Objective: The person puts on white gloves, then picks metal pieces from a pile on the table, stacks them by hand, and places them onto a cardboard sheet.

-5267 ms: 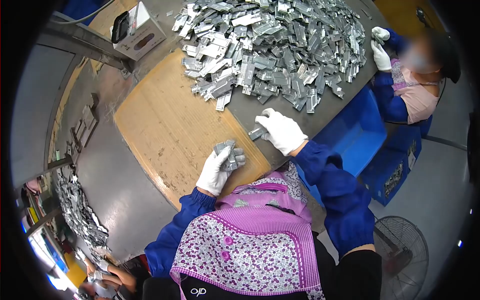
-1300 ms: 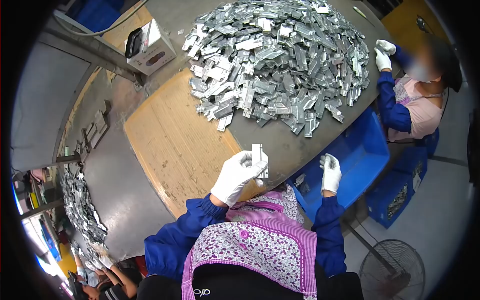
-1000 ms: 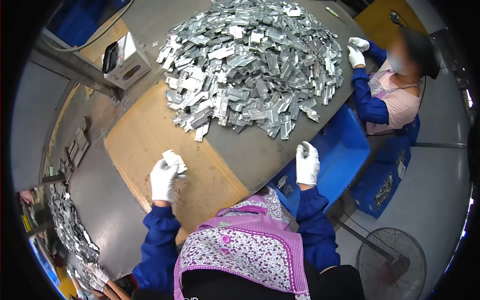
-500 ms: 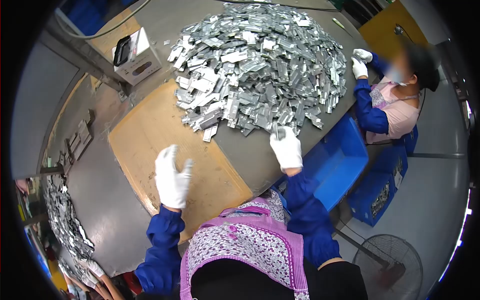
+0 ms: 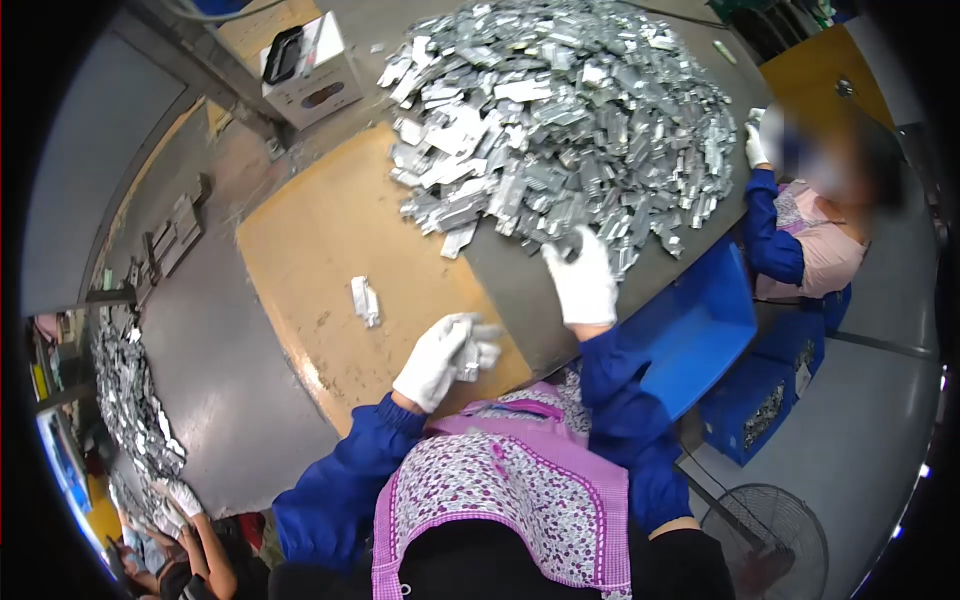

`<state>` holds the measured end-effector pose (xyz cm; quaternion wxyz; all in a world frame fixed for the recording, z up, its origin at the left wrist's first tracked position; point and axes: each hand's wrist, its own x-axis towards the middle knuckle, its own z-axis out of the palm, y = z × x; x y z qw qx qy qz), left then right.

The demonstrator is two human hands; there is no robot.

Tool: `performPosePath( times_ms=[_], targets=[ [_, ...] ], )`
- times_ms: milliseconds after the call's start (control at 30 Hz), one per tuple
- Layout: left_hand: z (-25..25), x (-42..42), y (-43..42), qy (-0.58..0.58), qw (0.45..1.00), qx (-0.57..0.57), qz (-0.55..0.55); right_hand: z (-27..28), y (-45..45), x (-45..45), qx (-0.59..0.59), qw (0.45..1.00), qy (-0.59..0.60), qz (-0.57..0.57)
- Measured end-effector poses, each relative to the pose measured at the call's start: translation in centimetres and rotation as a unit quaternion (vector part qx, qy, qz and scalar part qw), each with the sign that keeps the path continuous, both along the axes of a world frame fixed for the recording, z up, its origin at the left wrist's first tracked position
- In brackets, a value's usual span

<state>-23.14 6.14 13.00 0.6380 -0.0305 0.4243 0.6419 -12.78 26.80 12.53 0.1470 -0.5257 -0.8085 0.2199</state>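
My left hand, in a white glove, is closed on a metal part above the near edge of the cardboard sheet. My right hand, also gloved, reaches to the front edge of the large heap of metal parts. Its thumb and fingers are apart, and nothing can be made out between them. A separate small stack of metal parts lies on the cardboard, left of and beyond my left hand.
A blue bin stands right of my right forearm. A co-worker sits beyond it. At the back left is a white box. Another parts pile lies far left, near other people's gloved hands. A fan stands lower right.
My left hand went from holding a part, to open over the cardboard, to closed on a part nearer my body. My right hand moved from the bin to the heap. A small stack now lies on the cardboard.
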Motion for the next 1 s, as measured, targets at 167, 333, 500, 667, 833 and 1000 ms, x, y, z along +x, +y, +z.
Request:
performPosePath(
  times_ms=[167, 333, 500, 667, 833, 1000],
  targets=[
    [-0.4, 0.3, 0.0, -0.258, 0.953, 0.111, 0.113, -0.5, 2.1, -2.1, 0.025, 0.997, -0.062, 0.025],
    [-0.5, 0.4, -0.1, -0.291, 0.936, 0.126, 0.155, 1.0, 2.2, -1.0, -0.174, 0.981, 0.083, 0.012],
    [-0.3, 0.6, 0.1, -0.322, 0.920, 0.126, 0.186, 3.9, -5.2, 0.9, -0.007, 0.947, 0.263, 0.184],
    [-0.8, 1.6, 0.5, -0.295, 0.924, 0.151, 0.190, 1.9, -11.1, 3.4, -0.026, 0.958, 0.205, 0.197],
    [0.3, 1.6, 0.1, -0.282, 0.934, 0.137, 0.174, 2.5, -11.6, 4.2, -0.055, 0.954, 0.202, 0.215],
    [-0.1, 1.9, -0.2, -0.293, 0.928, 0.143, 0.182, 2.3, -12.3, 4.4, -0.060, 0.959, 0.194, 0.199]
  ],
)
